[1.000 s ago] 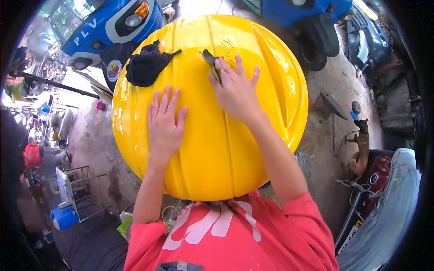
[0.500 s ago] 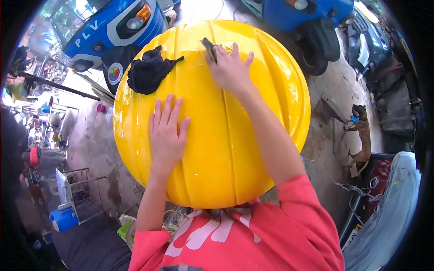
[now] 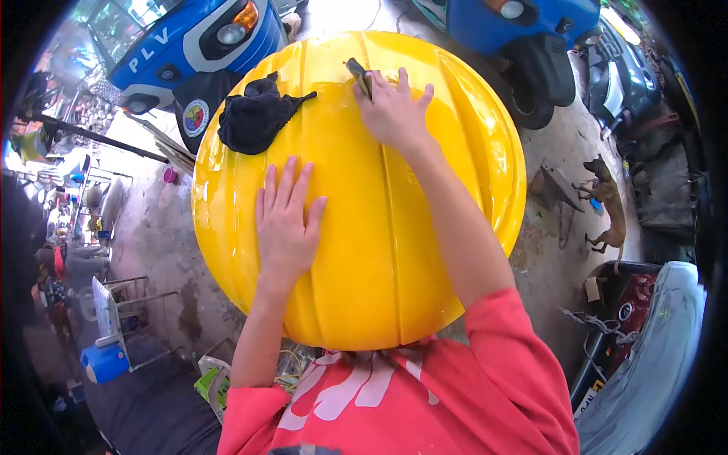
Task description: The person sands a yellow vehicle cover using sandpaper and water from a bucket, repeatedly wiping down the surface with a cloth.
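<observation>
A large glossy yellow ribbed shell (image 3: 353, 250), rounded in outline, fills the middle of the head view in front of my body. My left hand (image 3: 290, 224) lies flat on its left half, fingers spread and holding nothing. Farther up, my right hand (image 3: 394, 114) presses on the shell with a small dark folded sheet (image 3: 359, 76) pinched at its thumb side. The sheet looks like sandpaper, but its grit cannot be made out, and my fingers hide part of it. A crumpled black cloth (image 3: 258, 117) rests on the shell at the upper left, apart from both hands.
Blue vehicles (image 3: 186, 53) stand beyond the shell, one at each side. On the concrete floor to the right is a brown dog (image 3: 609, 201). A metal-framed chair (image 3: 129, 322) stands at the lower left, and a covered red vehicle (image 3: 633, 303) at the lower right.
The view has shifted slightly. My right hand stays near the shell's top with the dark sheet, and my left stays flat. The dog has changed its stance and raised its head.
</observation>
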`<state>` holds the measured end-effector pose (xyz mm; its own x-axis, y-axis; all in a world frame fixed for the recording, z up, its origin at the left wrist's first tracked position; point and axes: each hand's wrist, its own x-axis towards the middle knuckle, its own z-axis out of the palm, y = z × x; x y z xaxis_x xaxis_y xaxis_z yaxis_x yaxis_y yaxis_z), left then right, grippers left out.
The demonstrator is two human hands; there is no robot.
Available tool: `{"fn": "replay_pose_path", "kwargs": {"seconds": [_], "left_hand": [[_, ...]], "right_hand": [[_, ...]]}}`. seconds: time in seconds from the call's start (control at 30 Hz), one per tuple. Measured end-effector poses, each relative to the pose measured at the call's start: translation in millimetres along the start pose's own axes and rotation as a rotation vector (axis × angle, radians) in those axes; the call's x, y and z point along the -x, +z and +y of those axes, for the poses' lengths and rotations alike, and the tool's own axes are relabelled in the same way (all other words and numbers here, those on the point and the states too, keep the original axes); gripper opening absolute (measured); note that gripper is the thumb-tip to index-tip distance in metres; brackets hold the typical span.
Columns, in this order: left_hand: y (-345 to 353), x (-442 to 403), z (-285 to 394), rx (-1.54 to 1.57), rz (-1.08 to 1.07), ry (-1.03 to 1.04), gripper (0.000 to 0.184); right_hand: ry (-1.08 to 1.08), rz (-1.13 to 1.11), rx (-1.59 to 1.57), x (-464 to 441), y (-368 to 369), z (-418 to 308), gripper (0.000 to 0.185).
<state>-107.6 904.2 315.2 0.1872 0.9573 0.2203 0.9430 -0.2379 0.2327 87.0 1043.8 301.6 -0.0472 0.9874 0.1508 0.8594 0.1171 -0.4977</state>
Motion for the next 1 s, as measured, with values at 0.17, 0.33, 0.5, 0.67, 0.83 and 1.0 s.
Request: {"fn": "replay_pose_path", "kwargs": {"seconds": [0.17, 0.33, 0.5, 0.67, 0.83, 1.0], "left_hand": [[0.0, 2.2, 0.8, 0.044, -0.047, -0.016, 0.051], [0.8, 0.9, 0.8, 0.011, -0.033, -0.020, 0.050], [-2.1, 1.5, 2.7, 0.000, -0.015, -0.017, 0.049], [1.9, 3.4, 1.1, 0.034, -0.015, -0.007, 0.050], [3.1, 1.3, -0.9, -0.005, 0.004, -0.004, 0.050], [0.5, 2.9, -0.4, 0.026, -0.008, -0.019, 0.049]], "right_hand": [[-0.022, 0.064, 0.006, 69.2, -0.3, 2.5, 0.061], [-0.059, 0.026, 0.070, 85.8, -11.6, -3.7, 0.062], [0.004, -0.046, 0.048, -6.8, 4.3, 3.0, 0.062], [-0.042, 0.016, 0.068, 75.9, -4.7, -1.2, 0.062], [-0.008, 0.037, 0.011, 41.9, 3.2, -1.6, 0.062], [0.071, -0.088, 0.017, -7.9, 4.0, 0.0, 0.063]]}}
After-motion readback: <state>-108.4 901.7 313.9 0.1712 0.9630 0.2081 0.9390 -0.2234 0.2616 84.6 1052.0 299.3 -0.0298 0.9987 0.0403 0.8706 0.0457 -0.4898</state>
